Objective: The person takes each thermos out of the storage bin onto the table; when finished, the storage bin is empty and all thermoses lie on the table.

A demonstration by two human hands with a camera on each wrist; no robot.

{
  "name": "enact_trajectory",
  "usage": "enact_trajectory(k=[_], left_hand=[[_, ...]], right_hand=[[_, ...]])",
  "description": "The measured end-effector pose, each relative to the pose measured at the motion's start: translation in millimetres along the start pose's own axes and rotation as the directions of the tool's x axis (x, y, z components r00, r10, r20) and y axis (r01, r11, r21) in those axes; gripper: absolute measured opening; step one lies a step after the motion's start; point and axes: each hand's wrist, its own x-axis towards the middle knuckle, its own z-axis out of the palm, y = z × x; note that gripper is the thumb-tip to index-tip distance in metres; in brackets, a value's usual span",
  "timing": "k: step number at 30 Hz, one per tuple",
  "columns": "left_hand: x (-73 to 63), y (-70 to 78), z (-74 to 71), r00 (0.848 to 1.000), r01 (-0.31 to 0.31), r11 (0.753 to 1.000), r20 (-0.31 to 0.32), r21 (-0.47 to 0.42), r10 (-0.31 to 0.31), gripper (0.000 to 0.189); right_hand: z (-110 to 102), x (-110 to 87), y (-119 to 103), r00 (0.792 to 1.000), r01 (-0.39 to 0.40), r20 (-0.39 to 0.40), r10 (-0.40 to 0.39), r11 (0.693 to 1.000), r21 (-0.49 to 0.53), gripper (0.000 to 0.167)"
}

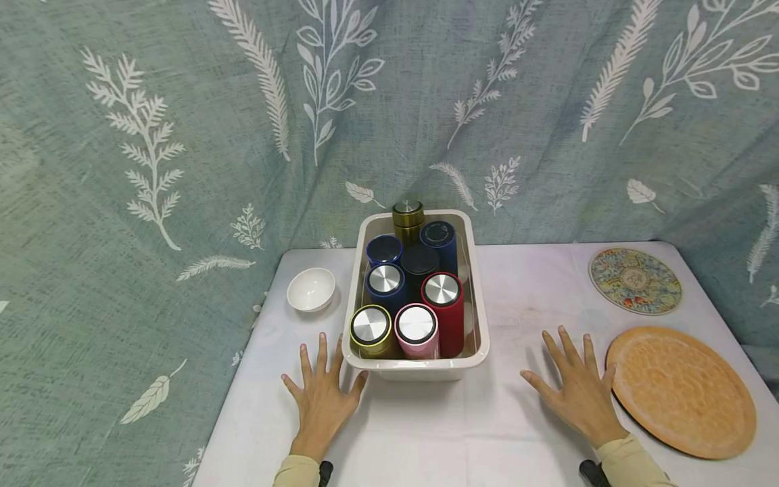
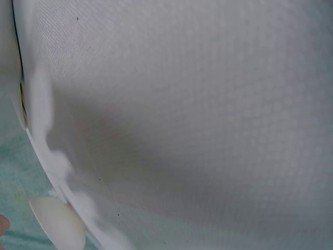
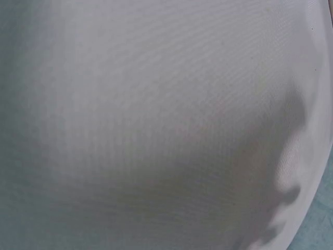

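My left hand lies palm down with fingers spread, its thumb and index finger close to the front left corner of a white plastic tub; I cannot tell whether they touch it. My right hand is also spread palm down, its thumb side bordering on open cloth and its little finger beside an orange round board. Neither hand holds anything. Inside the tub stand several upright vacuum flasks, among them a red flask, a pink flask, a yellow-green flask and a black flask.
A small white bowl sits left of the tub and shows at the lower left wrist view's edge. Back right lies a patterned round mat. White cloth covers the table, and a leaf-printed green curtain hangs behind it.
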Motion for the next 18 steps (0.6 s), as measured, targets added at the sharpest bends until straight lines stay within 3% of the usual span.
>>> enact_trajectory(k=[7,18], left_hand=[[-1.0,0.6,0.7,0.999,-0.010,1.000,-0.051,-0.007,0.010,0.084],[-0.4,0.9,-1.2,1.000,0.010,1.000,0.009,-0.009,-0.010,0.086]], right_hand=[[0.8,-2.0,1.6,1.000,-0.006,0.005,0.006,1.000,0.000,0.089],[2.8,-3.1,4.8,1.000,-0.016,0.025,0.016,1.000,0.012,0.089]])
